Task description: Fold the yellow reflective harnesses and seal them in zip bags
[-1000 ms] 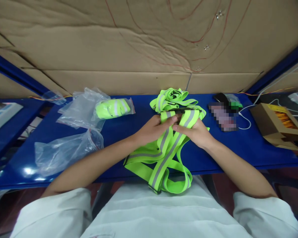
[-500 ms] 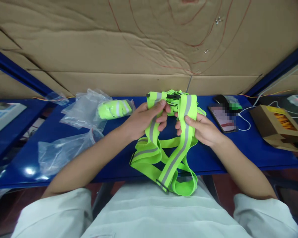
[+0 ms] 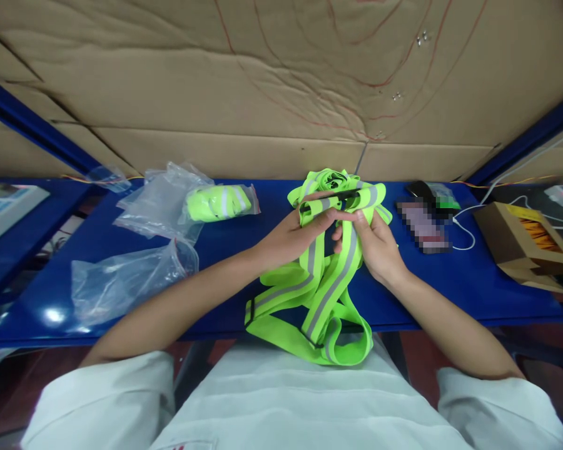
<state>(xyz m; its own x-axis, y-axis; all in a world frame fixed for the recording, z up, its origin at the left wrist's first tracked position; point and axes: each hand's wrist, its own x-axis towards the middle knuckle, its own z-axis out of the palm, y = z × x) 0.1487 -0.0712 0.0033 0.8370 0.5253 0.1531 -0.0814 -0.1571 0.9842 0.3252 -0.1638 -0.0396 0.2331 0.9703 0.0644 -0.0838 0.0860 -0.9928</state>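
Observation:
A neon yellow-green reflective vest (image 3: 331, 294) made of elastic straps with grey stripes hangs between my hands. Its lower loops droop over the table's front edge against my shirt. My left hand (image 3: 304, 234) is closed on the left strap, its index finger stretched across to the right strap. My right hand (image 3: 375, 244) pinches the right strap, thumb uppermost. Both hands nearly touch at the fingertips. A black strip joins the straps just above the fingers. Behind them lies a bunched pile of similar green straps (image 3: 331, 180).
On the blue table (image 3: 225, 262), left of my hands, lie a bagged folded vest (image 3: 218, 203) and clear plastic bags (image 3: 126, 281). To the right are a phone (image 3: 425, 228) with a white cable and an open cardboard box (image 3: 528, 244). A cardboard wall (image 3: 272, 150) stands behind.
My left hand has moved right, close to my right hand, bringing the two straps together. The strap tops have shifted right, and the pile behind shows more.

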